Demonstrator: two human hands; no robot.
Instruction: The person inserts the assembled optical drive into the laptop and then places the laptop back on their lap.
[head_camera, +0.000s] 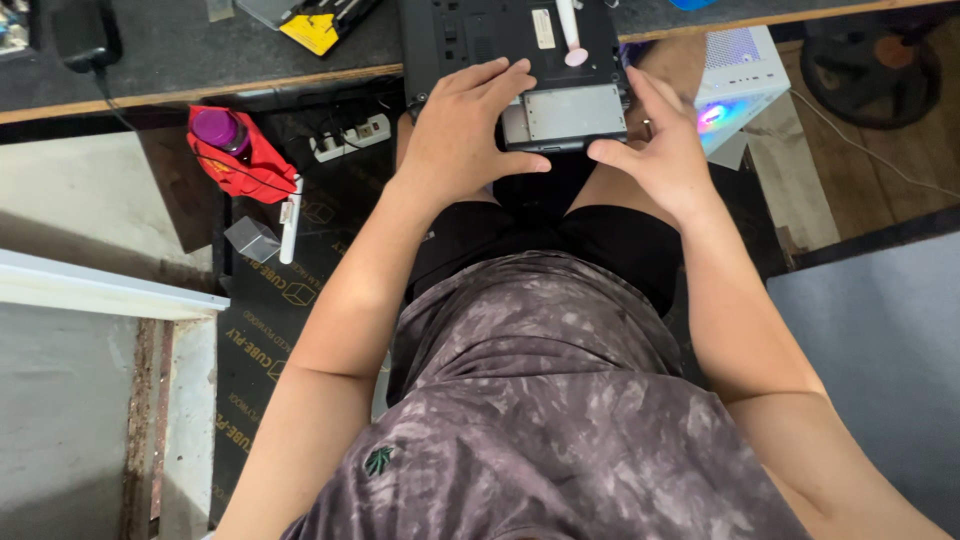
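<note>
Both hands on an upturned laptop (510, 45) at the desk (150, 75) edge.

We rest our left hand (462, 125) flat, fingers together, beside the grey battery panel (572, 112); right hand (665, 150) fingers spread at its corner. Rigid, weighty, probably fragile: best gripped by its edges.

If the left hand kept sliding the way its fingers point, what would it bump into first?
The left hand lies on the upturned black laptop, fingers pointing up and right. Going straight on, it would probably first meet the pink-tipped white tool lying on the laptop, though the exact line is hard to judge.

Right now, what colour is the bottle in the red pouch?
Purple bottle, seen best in the head view.
</note>
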